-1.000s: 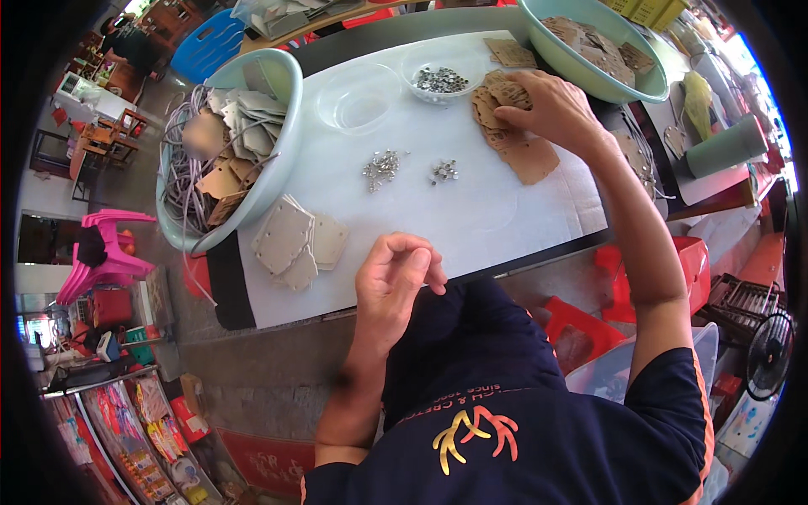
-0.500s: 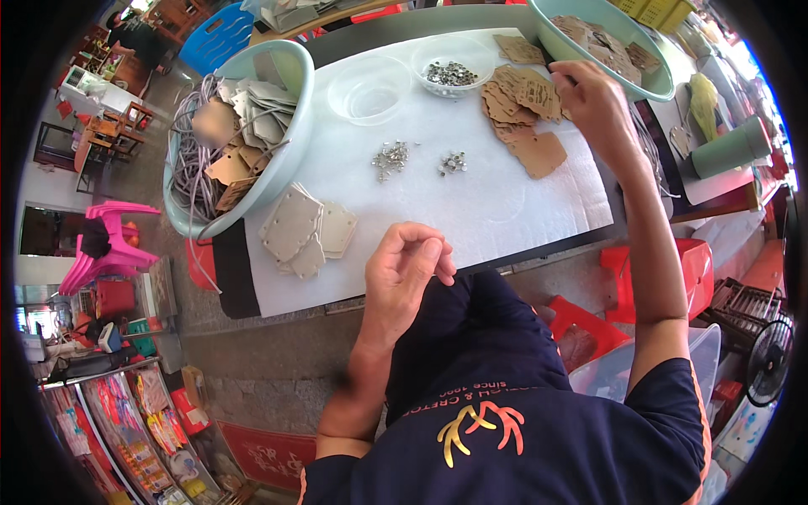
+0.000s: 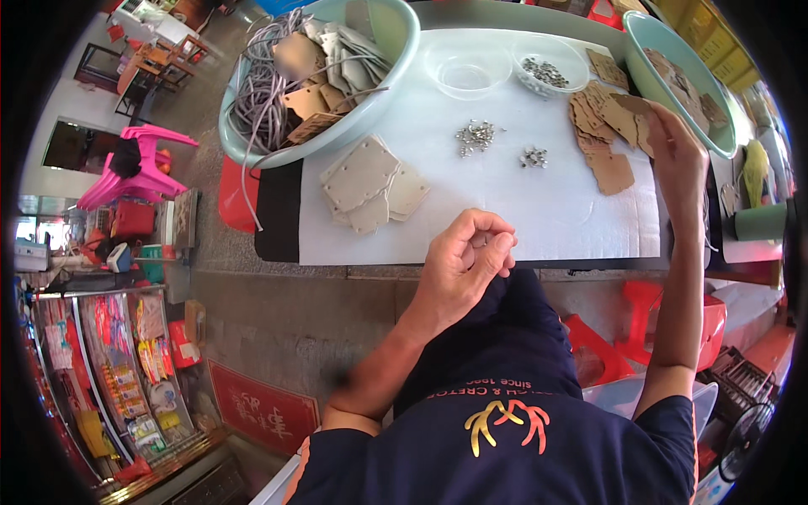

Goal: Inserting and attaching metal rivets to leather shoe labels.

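My right hand (image 3: 680,151) is at the right end of the table, fingers and thumb pinched on the edge of a brown card (image 3: 633,103) that tilts above a pile of similar cards (image 3: 613,171). My left hand (image 3: 468,257) hovers over the table's near edge, fingers curled in and thumb pressed against them; whatever may be inside is hidden. Beyond it, on the white sheet (image 3: 539,220), lie two small heaps of shiny metal fasteners (image 3: 476,137) (image 3: 534,157). To its left rests a stack of grey cards with holes (image 3: 364,182).
A light-green basin (image 3: 402,63) of grey cords and cards stands at the left. Another basin (image 3: 722,141) with brown cards sits far right. At the back are a clear bowl (image 3: 465,80) and a second bowl (image 3: 581,74) holding metal pieces. A green cylinder (image 3: 760,224) stands right.
The view has turned, so the table appears farther right. My right hand, earlier above the brown pile, has come down to its edge and taken hold of a card. My left hand stays curled.
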Demonstrator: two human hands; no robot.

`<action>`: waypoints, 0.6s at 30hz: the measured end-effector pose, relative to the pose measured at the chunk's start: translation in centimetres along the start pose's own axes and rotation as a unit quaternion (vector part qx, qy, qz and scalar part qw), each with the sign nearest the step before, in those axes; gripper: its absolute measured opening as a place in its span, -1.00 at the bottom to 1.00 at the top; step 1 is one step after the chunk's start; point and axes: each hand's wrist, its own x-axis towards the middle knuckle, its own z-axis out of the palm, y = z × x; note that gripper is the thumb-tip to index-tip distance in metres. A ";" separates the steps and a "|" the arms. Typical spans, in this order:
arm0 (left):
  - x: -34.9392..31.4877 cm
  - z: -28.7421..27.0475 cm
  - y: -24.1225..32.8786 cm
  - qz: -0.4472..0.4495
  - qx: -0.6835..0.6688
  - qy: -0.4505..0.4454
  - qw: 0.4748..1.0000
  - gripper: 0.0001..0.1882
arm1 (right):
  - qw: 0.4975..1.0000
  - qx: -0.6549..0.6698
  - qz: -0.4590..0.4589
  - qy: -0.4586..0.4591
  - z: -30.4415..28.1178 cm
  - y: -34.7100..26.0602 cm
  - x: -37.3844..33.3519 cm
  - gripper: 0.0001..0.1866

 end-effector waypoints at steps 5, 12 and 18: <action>-0.1 0.7 0.7 0.000 -0.022 0.048 0.999 -0.73 | 0.922 0.350 -0.035 -0.163 1.2 -6.7 -5.0 -0.77; -1.7 -1.6 0.9 0.079 -0.036 0.174 0.981 -0.75 | 0.651 0.581 0.301 -0.385 5.5 -12.2 -8.4 -0.66; -4.0 -3.4 0.6 0.074 -0.032 0.218 0.973 -0.77 | 0.684 0.496 0.223 -0.486 6.6 -13.5 -6.8 -0.69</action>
